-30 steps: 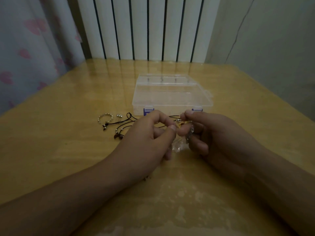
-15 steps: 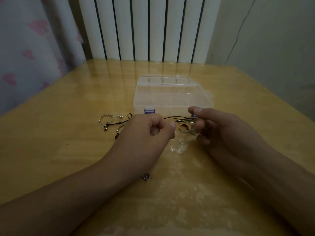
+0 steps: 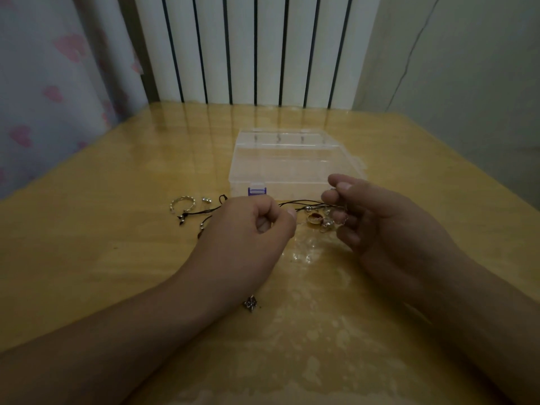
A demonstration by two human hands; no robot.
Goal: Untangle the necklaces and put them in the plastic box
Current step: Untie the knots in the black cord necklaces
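Note:
Black cord necklaces with small metal beads and an amber pendant stretch between my hands, just in front of the clear plastic box. My left hand pinches the cords with curled fingers. To its right, my right hand pinches the other end between thumb and forefinger, with silver charms hanging by its fingers. More cord trails out left of my left hand. The box stands shut, with a purple latch facing me.
A silver ring-like bangle and a small silver bead lie on the wooden table to the left. A small dark charm lies under my left wrist. A radiator and a curtain stand behind the table.
My hands have drawn apart, the right one moving right and up, so the cords now stretch taut between them. The pendant and charms have come into view.

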